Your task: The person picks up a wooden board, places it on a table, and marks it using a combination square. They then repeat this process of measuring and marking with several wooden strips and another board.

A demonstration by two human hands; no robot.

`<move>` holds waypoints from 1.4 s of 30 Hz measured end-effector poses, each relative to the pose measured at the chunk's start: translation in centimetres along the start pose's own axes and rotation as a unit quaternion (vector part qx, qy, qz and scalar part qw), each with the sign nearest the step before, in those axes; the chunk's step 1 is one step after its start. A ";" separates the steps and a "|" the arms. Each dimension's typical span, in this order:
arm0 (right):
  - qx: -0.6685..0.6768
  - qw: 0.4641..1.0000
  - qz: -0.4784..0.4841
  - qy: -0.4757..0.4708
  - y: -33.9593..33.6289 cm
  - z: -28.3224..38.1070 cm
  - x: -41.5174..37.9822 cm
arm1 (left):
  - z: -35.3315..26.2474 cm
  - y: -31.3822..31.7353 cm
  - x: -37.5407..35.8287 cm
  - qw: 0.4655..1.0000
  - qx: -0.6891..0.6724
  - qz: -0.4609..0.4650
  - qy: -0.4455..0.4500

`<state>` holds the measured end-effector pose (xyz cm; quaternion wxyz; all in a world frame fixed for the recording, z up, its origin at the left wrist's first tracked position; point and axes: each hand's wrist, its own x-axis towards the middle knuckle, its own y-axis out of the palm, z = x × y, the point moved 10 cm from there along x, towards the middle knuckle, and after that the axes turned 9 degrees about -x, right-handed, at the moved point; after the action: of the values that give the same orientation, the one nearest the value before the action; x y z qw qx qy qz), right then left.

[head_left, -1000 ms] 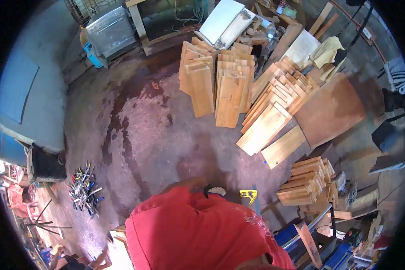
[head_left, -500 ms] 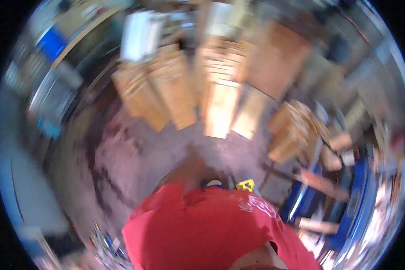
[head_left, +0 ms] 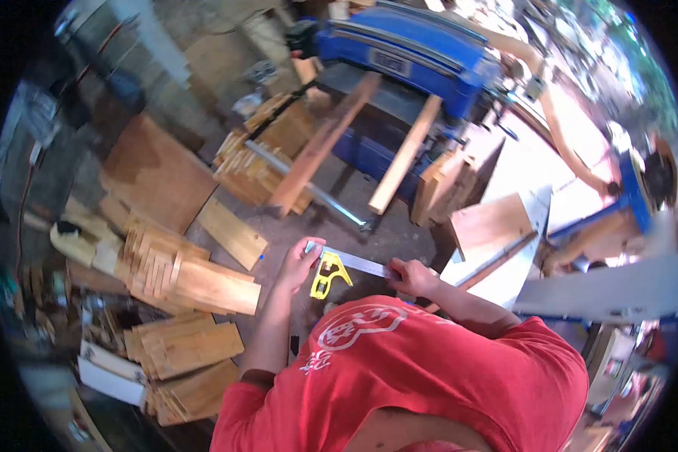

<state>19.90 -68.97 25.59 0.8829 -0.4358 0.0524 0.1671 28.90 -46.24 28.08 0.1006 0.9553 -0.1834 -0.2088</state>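
A combination square (head_left: 360, 264) with a silver steel rule and a yellow head is held level in front of my red shirt. My left hand (head_left: 299, 264) pinches the rule's end near the yellow head. At the opposite end of the rule, my right hand (head_left: 414, 278) is closed around the blade with its fingers curled. The yellow head hangs between the two hands, on the side towards my body. The rule's markings are too small to read.
Ahead stands a blue planer machine (head_left: 399, 53), with a dark board (head_left: 328, 143) and a lighter board (head_left: 407, 154) reaching out from it. Stacks of planks (head_left: 211, 282) lie at left. A white table (head_left: 497, 248) with a wooden board (head_left: 492, 226) is at right.
The view has swung right, from the plank stacks towards the blue machine, and is now sharper. Both hands now show with the combination square between them; earlier only its yellow part was visible.
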 end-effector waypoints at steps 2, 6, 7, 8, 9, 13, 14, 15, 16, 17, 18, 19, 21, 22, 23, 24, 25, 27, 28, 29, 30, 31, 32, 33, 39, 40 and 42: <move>0.005 1.000 -0.007 -0.019 -1.2 -2.8 -2.7 | 0.2 4.7 2.5 0.989 0.139 0.050 0.029; 0.106 0.993 -0.052 0.005 -0.5 -7.7 -6.1 | 2.3 9.9 4.2 0.979 0.187 0.082 0.018; 0.103 0.992 -0.068 0.021 -0.2 -8.1 -6.6 | 2.6 10.8 3.9 0.975 0.197 0.104 0.005; 0.097 0.991 -0.082 0.031 0.2 -8.2 -6.8 | 3.0 10.6 3.7 0.986 0.138 0.088 -0.026; 0.104 0.988 -0.104 0.045 0.5 -8.4 -7.3 | 3.5 10.5 3.4 0.993 0.080 0.063 -0.053; 0.121 0.983 -0.120 0.068 1.3 -8.1 -6.5 | 5.5 9.0 3.2 0.983 0.107 0.047 -0.140; 0.127 0.983 -0.119 0.061 1.9 -7.4 -5.9 | 5.4 8.1 3.4 0.984 0.113 0.048 -0.127; 0.131 0.983 -0.105 0.070 2.4 -7.0 -5.1 | 5.2 7.3 3.6 0.984 0.117 0.048 -0.124; 0.135 0.984 -0.091 0.080 2.9 -6.6 -4.3 | 4.9 6.5 3.7 0.984 0.120 0.051 -0.120; 0.139 0.984 -0.076 0.082 3.4 -6.0 -3.7 | 4.8 5.5 3.5 0.985 0.120 0.047 -0.116; 0.135 0.985 -0.076 0.076 3.4 -5.3 -3.2 | 4.7 5.1 3.4 0.985 0.117 0.049 -0.114; 0.136 0.985 -0.078 0.069 3.4 -4.5 -2.6 | 4.7 4.7 3.2 0.986 0.113 0.051 -0.112; 0.133 0.987 -0.076 0.057 3.8 -2.4 -1.3 | 5.3 4.1 2.4 0.984 0.109 0.063 -0.124; 0.137 0.986 -0.085 0.051 3.6 -1.5 -0.6 | 5.6 4.1 2.0 0.983 0.112 0.078 -0.124; 0.143 0.984 -0.094 0.046 3.6 -0.6 0.0 | 6.1 3.8 1.6 0.982 0.102 0.092 -0.131; 0.138 0.985 -0.092 0.044 3.7 0.3 0.5 | 6.7 3.5 1.3 0.980 0.092 0.107 -0.138; 0.151 0.983 -0.102 0.035 3.7 1.2 1.0 | 6.9 3.1 1.0 0.979 0.080 0.121 -0.140; 0.160 0.980 -0.112 0.028 3.0 2.6 1.7 | 6.8 1.5 0.9 0.983 0.062 0.120 -0.122; 0.145 0.980 -0.128 0.051 2.2 2.6 1.9 | 6.6 0.6 1.2 0.986 0.061 0.117 -0.101; 0.129 0.979 -0.141 0.075 1.1 2.4 1.9 | 6.9 -0.5 1.3 0.985 0.052 0.116 -0.117; 0.138 0.974 -0.144 0.112 0.1 1.9 1.9 | 6.1 -0.8 1.0 0.983 0.042 0.114 -0.135; 0.159 0.965 -0.166 0.123 -1.0 1.0 1.8 | 5.5 -1.1 1.2 0.980 0.055 0.133 -0.139; 0.178 0.956 -0.190 0.133 -2.4 -0.3 1.7 | 4.8 -1.1 1.5 0.982 0.052 0.132 -0.126; 0.141 0.957 -0.205 0.149 -4.0 -1.9 1.7 | 4.6 -1.6 2.0 0.984 0.057 0.117 -0.124; 0.052 0.949 -0.235 0.204 -13.3 -11.6 4.4 | 3.3 -0.1 6.4 0.989 0.066 0.091 -0.099; 0.034 0.950 -0.227 0.211 -14.6 -13.1 5.3 | 2.8 0.8 7.7 0.989 0.070 0.094 -0.090; 0.023 0.954 -0.203 0.219 -16.6 -16.1 7.6 | 2.2 2.7 11.2 0.989 0.086 0.091 -0.078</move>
<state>33.51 -89.14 26.32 0.8747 -0.4428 0.1584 -0.1167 36.57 -53.38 22.81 0.0223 0.9206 -0.2945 -0.2556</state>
